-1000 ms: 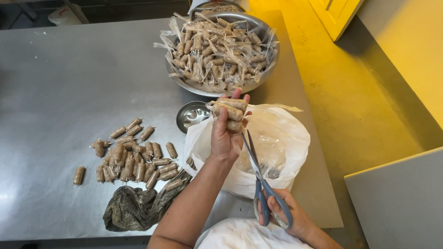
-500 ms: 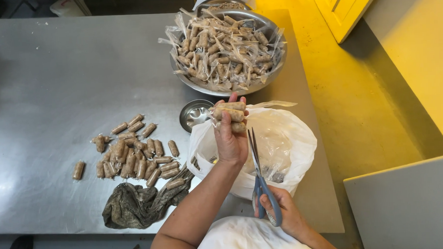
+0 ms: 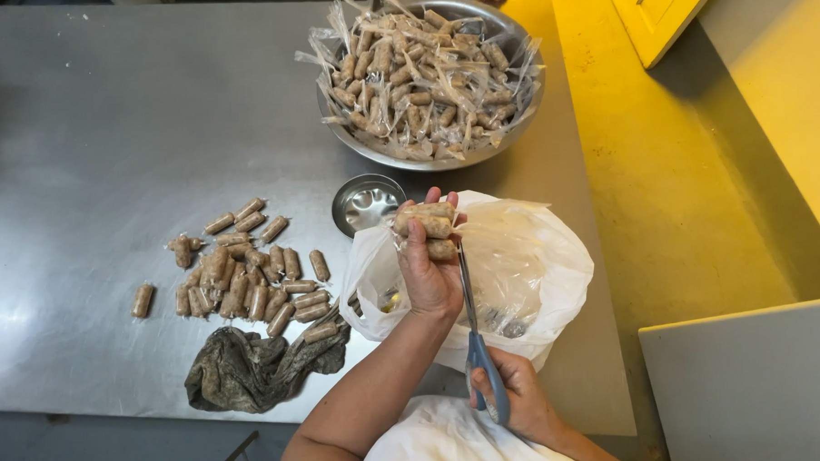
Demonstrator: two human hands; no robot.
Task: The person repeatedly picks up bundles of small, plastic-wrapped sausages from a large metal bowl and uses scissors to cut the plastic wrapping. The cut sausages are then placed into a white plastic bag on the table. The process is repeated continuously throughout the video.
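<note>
Our left hand [image 3: 430, 271] grips wrapped rolls [image 3: 426, 225] over the white bag [image 3: 530, 272]; our right hand [image 3: 516, 399] clasps scissors [image 3: 476, 346], blades up beside them.

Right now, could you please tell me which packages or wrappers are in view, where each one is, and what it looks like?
Wrapped rolls: in the left hand, short brown cylinders in clear film.
Untrimmed wrapped rolls: heaped in the steel bowl, clear film tails sticking out.
Trimmed rolls: loose pile on the steel table, brown, tightly wrapped.
White plastic bag: open, under the hands, translucent.
No labels, signs or screens.
</note>
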